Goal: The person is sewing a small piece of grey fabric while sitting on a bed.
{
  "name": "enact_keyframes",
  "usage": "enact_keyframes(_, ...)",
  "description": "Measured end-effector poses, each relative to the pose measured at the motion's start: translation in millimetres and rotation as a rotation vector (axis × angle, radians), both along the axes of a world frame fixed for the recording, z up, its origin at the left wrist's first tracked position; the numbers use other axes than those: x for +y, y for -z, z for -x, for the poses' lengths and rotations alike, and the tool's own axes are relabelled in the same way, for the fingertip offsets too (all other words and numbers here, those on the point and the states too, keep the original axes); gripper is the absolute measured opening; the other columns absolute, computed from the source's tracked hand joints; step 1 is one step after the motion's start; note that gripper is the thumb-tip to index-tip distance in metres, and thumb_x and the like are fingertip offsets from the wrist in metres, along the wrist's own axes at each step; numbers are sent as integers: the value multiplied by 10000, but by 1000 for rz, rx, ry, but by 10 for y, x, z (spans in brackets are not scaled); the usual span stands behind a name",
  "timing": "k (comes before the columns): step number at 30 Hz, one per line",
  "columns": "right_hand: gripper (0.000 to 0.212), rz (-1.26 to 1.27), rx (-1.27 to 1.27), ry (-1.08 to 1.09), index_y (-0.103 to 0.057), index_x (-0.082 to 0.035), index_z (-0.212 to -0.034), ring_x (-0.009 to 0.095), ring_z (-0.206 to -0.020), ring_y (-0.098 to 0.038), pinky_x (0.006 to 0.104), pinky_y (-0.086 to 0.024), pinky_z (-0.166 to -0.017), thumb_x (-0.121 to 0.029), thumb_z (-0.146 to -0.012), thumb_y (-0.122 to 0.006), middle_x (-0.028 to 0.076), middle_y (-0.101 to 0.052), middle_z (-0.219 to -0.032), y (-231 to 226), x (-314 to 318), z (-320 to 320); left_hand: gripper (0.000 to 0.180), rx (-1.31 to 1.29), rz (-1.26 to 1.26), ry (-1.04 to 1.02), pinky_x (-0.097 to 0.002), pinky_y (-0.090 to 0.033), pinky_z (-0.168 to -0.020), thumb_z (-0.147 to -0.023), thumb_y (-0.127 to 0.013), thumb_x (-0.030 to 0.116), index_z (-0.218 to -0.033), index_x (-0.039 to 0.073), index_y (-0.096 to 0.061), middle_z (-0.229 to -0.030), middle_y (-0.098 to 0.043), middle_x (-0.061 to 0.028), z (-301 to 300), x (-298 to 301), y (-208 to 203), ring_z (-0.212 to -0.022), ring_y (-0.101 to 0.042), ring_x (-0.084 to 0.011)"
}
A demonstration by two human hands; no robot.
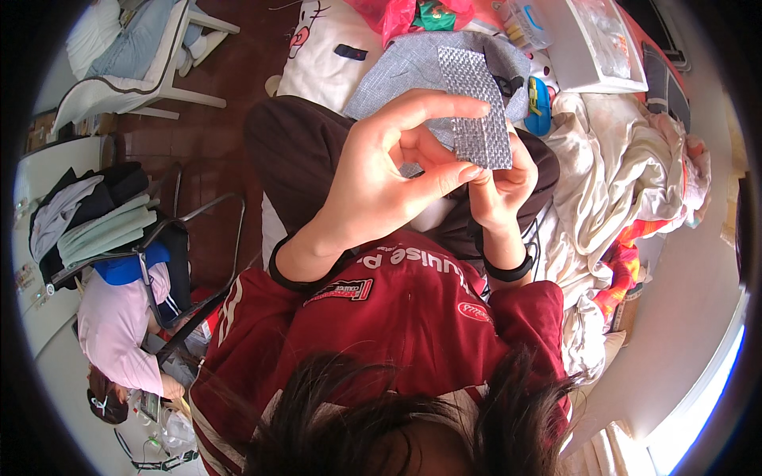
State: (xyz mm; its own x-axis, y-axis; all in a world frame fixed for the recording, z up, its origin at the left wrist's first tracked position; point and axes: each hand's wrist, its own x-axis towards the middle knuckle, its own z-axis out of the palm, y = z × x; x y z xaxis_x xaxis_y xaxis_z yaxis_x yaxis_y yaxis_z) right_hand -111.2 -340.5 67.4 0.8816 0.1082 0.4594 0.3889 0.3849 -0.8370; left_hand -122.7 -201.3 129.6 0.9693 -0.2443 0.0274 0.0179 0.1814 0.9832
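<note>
A rectangular strip of grey and white woven fabric (480, 135) is held up in front of my lap. My left hand (389, 170) has its index fingertip on the strip's face and its thumb at the lower left corner. Behind the lower right edge, my right hand (502, 186) pinches the strip; some of its fingers are hidden by it. A larger piece of light grey cloth (393, 75) lies just beyond my hands, partly covered by the strip. A small black item (509, 86) shows beside the strip's right edge.
A blue and yellow object (538, 107) lies right of the cloth. Rumpled cream bedding (595, 174) spreads along the right, below a white box-like unit (599, 47). A pink bag (389, 16) is at the far side. Chairs (190, 99) and two other people are at the left.
</note>
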Motion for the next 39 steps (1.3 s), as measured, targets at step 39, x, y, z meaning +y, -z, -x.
enact_keyframes(39, 176, 344, -33, -16, -587, 6, -797, 192, -721, -556, 280, -430, -664, -73, -672, -681, 77, -572, -777, 117, -95, -268, 411, -119, -137, -27, -188, -457, -628, -704, -615, -82, -1095, -10, -511, -1010, -506, -69, -98, 88, 202, -719, -547, -66)
